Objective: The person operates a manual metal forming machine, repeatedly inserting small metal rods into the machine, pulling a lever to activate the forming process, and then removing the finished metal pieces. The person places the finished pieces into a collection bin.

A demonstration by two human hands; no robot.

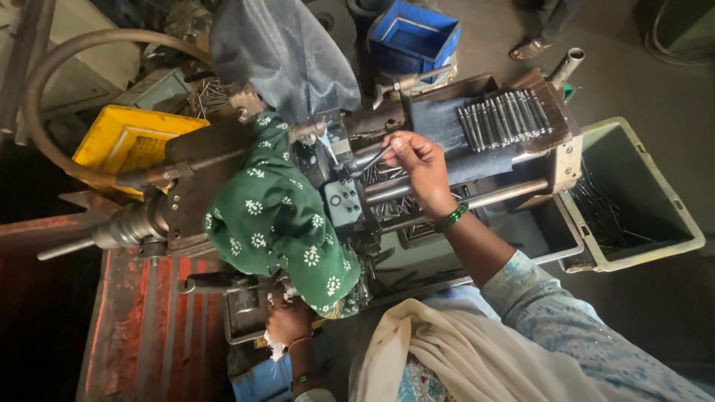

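A grimy metal lathe-like machine (246,186) fills the middle of the view, its twin guide bars (491,195) running out toward three o'clock. A green cloth with white flowers (272,223) drapes the machine's middle, and a grey bin (640,246) sits at three o'clock with a yellow crate (123,138) at nine and a blue crate (413,37) at twelve. A row of finished steel rods (500,115) lies on a dark cloth at about one o'clock. The right hand (417,167) has its fingers pinched on a thin steel rod (376,158) — tip angled toward the machine's holder at centre. The left hand (287,324), at six o'clock, is clenched on a black lever (216,281). A good feed likely means keeping the rod level and in line with the holder — and fingers well back from the clamp.
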